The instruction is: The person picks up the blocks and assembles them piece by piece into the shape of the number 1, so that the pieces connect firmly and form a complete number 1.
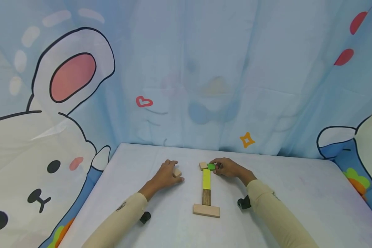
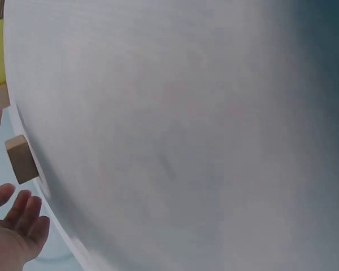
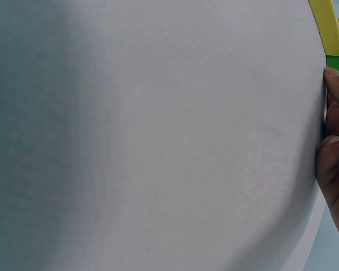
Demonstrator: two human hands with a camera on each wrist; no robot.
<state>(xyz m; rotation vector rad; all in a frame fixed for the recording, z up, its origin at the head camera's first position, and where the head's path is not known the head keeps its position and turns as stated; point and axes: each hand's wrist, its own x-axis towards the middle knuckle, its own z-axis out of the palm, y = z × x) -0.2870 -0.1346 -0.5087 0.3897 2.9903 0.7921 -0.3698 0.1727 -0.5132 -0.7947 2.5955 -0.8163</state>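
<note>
My left hand (image 1: 165, 175) is spread around a small plain wooden block (image 1: 177, 173), which lies between thumb and fingers. In the left wrist view a gap shows between that block (image 2: 22, 159) and the fingers. At the far end of a row of blocks, my right hand (image 1: 229, 167) pinches the right end of a green block (image 1: 211, 167); part of it is hidden by the fingers. Left of the green block sits another plain wooden block (image 1: 203, 166). A yellow block (image 1: 206, 179) runs toward me from these two, followed by a dark brown block (image 1: 206, 197).
A longer plain wooden block (image 1: 206, 210) lies crosswise at the near end of the row. All of this is on a white-covered table (image 1: 276, 206). Behind its far edge hangs a light blue printed curtain (image 1: 186, 69). Dark wrist devices (image 1: 244, 202) sit under both forearms.
</note>
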